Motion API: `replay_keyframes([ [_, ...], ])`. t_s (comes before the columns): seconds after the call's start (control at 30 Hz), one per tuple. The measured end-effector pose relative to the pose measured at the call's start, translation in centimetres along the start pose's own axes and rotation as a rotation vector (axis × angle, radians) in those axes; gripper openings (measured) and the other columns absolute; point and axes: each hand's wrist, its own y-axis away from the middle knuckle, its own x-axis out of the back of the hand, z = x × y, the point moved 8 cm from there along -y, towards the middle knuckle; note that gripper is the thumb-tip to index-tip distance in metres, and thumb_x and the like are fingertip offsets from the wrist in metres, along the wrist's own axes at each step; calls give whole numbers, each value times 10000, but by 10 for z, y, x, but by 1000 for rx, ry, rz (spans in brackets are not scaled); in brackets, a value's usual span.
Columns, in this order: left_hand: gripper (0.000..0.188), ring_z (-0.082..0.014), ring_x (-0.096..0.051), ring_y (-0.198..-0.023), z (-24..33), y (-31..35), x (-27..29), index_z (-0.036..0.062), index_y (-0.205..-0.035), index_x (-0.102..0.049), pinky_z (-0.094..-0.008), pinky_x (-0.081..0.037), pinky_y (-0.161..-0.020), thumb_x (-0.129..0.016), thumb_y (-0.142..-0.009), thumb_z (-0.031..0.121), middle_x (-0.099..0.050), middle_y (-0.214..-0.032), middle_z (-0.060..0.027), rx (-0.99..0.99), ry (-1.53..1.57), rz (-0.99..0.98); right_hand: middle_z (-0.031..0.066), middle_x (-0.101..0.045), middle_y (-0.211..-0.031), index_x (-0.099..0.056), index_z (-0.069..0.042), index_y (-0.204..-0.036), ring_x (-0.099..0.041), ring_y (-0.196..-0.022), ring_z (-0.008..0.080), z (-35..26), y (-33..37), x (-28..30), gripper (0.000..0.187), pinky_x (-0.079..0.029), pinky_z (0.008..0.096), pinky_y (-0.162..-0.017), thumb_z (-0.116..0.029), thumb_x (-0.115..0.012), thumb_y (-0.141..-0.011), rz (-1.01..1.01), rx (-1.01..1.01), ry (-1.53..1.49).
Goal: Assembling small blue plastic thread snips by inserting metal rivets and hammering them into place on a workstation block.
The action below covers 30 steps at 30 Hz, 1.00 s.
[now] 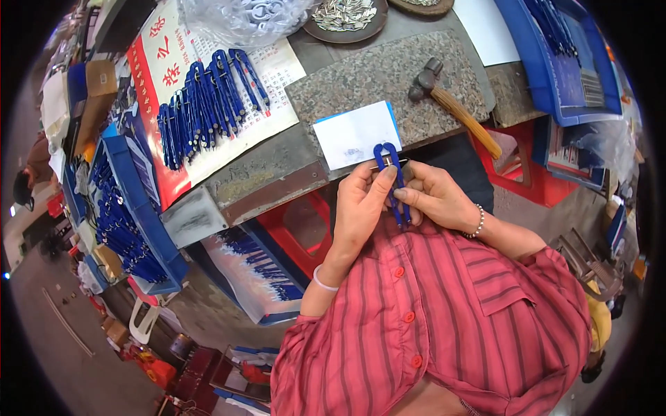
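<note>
- L hand (pixel 362 201), low centre of frame: closed round one leg of the blue U-shaped part (pixel 399 177), thumb flat on it; smooth pale bangle (pixel 325 280) at wrist.
- R hand (pixel 440 196), just right of it: pinches same part btwn thumb & fingers; round-beaded bracelet (pixel 478 222) at wrist.
- Blue U-shaped part: mid-frame, glossy, two slim legs, rounded top end, tilted slightly; thin metal pin (pixel 405 161) runs crosswise near top.
- Flat white card (pixel 352 133) w/ blue edge & grey smudge, just beyond the part, partly on the speckled stone slab (pixel 388 76), rough-chipped rim.
- Hammer (pixel 462 113) on slab, upper right of centre: dull steel head, worn wooden handle.
- Upper left: slim blue pieces (pixel 211 104) in a dense row on a red/white printed paper sheet (pixel 186 182).
- Top centre: clear crinkly plastic bag (pixel 253 21) w/ white rings; dark round dish (pixel 336 37) of small shiny metal bits (pixel 345 14).
- Tabletop (pixel 267 182): grey, scuffed, w/ brownish edge.
- Blue plastic bins, left (pixel 154 232) & upper right (pixel 572 114).
</note>
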Motion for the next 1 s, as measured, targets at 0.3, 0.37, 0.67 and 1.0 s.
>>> replay_keyframes([
  [0.3,248,-34,-565,-676,5,-3,1,-13,-1106,-633,-196,-454,-600,-626,-958,186,-663,-804,-12,-52,-112,2,11,-596,-671,-522,-28,-939,-553,-508,49,-9,-1,4,170,-430,206,-453,-181,-586,-977,37,-63,98],
  [0.37,272,-50,-596,-698,6,-4,1,-38,-1093,-637,-212,-489,-629,-649,-943,188,-689,-801,-42,-47,-127,1,11,-595,-667,-522,-28,-935,-554,-507,49,-10,-1,4,179,-428,206,-452,-189,-590,-976,39,-55,90],
  [0.67,240,-55,-594,-708,4,-5,-1,-56,-1067,-636,-208,-486,-625,-665,-930,139,-680,-815,-36,-52,-51,9,18,-602,-668,-518,-26,-942,-558,-504,56,-8,-2,5,183,-426,211,-446,-192,-590,-973,38,-59,122],
  [1.0,236,-43,-555,-665,7,-7,2,-55,-1029,-649,-201,-449,-587,-671,-927,157,-651,-764,-12,-78,-95,4,26,-599,-663,-524,-19,-961,-558,-494,69,-7,-4,3,181,-429,216,-443,-190,-582,-972,20,-64,99],
])
